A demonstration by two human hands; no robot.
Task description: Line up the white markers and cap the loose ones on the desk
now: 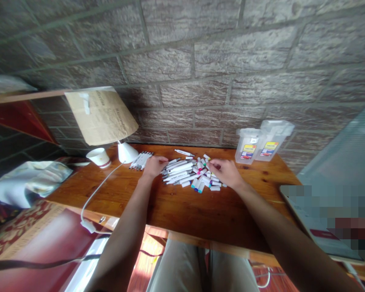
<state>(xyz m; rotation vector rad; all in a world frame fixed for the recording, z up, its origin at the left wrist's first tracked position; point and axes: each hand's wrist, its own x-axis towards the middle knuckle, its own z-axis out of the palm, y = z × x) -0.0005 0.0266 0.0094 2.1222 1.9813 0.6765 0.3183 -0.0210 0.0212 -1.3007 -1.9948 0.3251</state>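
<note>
brown wooden desk (200,219) w/ tan paper-shade lamp (101,117), clear plastic boxes (246,148) well rt of lamp, pile of white markers (180,168) closer on same side; L hand (154,166) at pile's lamp-side edge, R hand (226,172) opp edge, fingers curled narrow on both, cant tell if gripping anything

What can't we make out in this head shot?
All head view:
Left hand: too small and blurred to tell its grip.
Right hand: same.
Marker pile: lower markers hidden by upper ones.
Clear containers: fine print too small.
White bundle: cut by left edge.
</note>
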